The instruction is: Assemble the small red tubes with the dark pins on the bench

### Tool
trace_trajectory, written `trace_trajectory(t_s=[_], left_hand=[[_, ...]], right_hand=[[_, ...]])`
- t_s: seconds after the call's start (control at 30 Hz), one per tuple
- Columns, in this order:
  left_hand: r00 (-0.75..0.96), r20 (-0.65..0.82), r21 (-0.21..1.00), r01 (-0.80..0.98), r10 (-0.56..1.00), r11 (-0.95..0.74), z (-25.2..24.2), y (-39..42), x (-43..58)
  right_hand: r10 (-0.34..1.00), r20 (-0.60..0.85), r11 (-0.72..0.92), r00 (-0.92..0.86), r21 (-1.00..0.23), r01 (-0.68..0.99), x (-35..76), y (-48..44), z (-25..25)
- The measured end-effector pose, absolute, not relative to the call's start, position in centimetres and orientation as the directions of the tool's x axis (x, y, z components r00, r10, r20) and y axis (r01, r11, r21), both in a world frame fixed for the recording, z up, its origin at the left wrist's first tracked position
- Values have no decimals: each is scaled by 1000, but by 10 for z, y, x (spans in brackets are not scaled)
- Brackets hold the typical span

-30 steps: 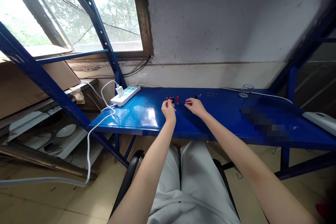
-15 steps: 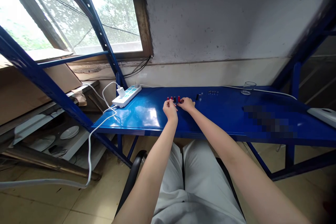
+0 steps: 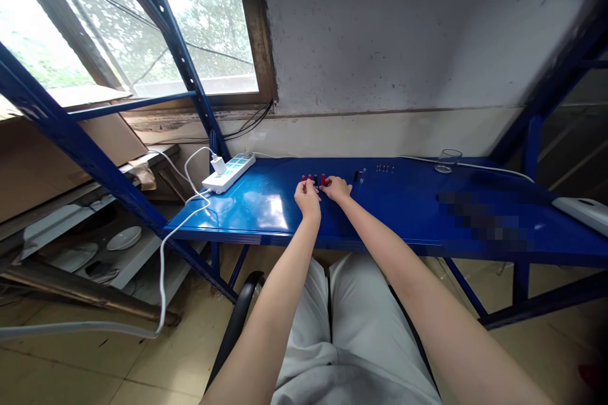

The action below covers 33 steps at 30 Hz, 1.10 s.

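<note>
Over the blue table, my left hand (image 3: 308, 198) is closed in a pinch; what its fingertips hold is too small to make out. Close on its right, my right hand (image 3: 337, 189) also has its fingers pressed together near the left fingertips, and anything in them is hidden. Just beyond both hands stands a short row of small cylinders: a red cylinder (image 3: 323, 179) by the right fingers, a black cylinder (image 3: 316, 180), and two more red ones behind the left hand. To the right of my right hand is another black cylinder (image 3: 356, 176) beside small clear pieces (image 3: 363, 173).
Several tiny pieces (image 3: 385, 169) stand in a line near the wall. A clear glass (image 3: 448, 161) sits at the back right. A white power strip (image 3: 228, 174) with a plugged-in cable lies at the left. A white device (image 3: 583, 212) is at the right edge.
Both hands stay nearly in place, with only a slight shift of the fingers. The view has moved a little.
</note>
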<state>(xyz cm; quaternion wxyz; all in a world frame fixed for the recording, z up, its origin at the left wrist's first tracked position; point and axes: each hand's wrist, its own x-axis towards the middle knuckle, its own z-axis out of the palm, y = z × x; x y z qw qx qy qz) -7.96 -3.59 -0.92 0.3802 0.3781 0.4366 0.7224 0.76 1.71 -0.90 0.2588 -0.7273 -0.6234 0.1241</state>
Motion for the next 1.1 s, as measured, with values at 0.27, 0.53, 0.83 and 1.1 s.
trace_trajectory(t_s=[0.27, 0.53, 0.83, 1.1], left_hand=[[-412, 232, 930, -173, 881, -325, -8, -38, -80], [-157, 466, 885, 89, 871, -457, -9, -44, -71], [-55, 440, 894, 119, 896, -432, -16, -37, -69], [23, 377, 922, -100, 926, -373, -12, -38, -69]], right_hand=[[969, 197, -19, 149, -541, 840, 13, 7, -6], [861, 500, 229, -94, -215, 950, 41, -36, 9], [739, 674, 276, 17, -325, 904, 51, -52, -8], [805, 575, 317, 145, -624, 714, 58, -58, -6]])
